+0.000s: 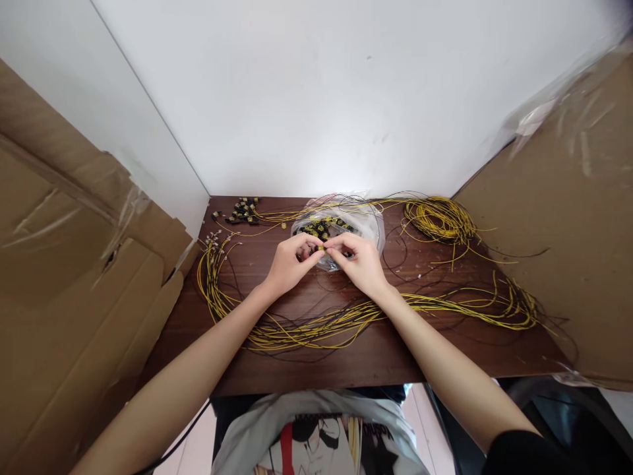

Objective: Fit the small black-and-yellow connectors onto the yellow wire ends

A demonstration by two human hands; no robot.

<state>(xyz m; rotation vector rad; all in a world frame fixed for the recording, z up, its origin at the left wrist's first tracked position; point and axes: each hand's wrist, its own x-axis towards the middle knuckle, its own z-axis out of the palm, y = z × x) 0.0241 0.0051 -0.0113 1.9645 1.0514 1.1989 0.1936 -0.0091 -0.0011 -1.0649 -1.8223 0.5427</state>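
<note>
My left hand (291, 262) and my right hand (362, 261) meet above the middle of the table, thumbs and index fingers pinched together. Between the fingertips is a small black-and-yellow component (321, 248), mostly covered by the fingers. Just behind the hands lies an open clear plastic bag (370, 227) holding many similar black-and-yellow components (321, 227). Nearer my body, a long bundle of yellow and black wires (316, 330) runs across under both forearms. Small white connectors (213, 239) tip its left end.
At the back left sits a cluster of components (244, 210) with wires leading right to a coiled wire bundle (438, 221). Cardboard sheets (74, 264) wall the left side, and another cardboard panel (554, 231) the right. A white wall (316, 99) closes off the back of the brown table (297, 376).
</note>
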